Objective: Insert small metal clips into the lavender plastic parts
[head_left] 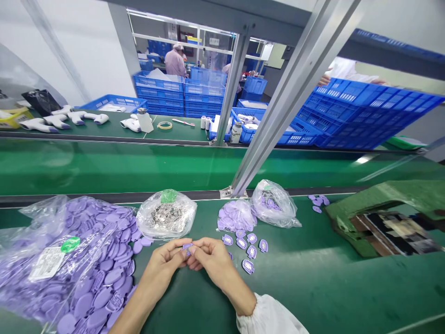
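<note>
Large clear plastic bag (38, 211), spilling flat, rounded purple plastic pieces (113, 274): just left of the bag of metal parts; a white printed label (47, 264) on its film.

Clear plastic bag of small silvery metal parts (146, 219): the landmark, upon the dark green bench (295, 283).

Left hand (162, 260), bare: in front of the landmark; grip closed, thumb and fingers pinching the near piece.

One small purple plastic piece (187, 247): in front and slightly right of the landmark, held between both hands, partly covered by fingertips; any metal part on it cannot be made out.

Right hand (214, 260), white sleeve (269, 315): farther right of the landmark; grip closed on the same piece. Judged handling: steady the rim with the left, press evenly with the right thumb, keep the piece level.

Loose purple pieces with pale, shiny centres (251, 252): right of the landmark, beyond the right hand.

Green-painted metal machine (378, 197): far right of the landmark.
</note>
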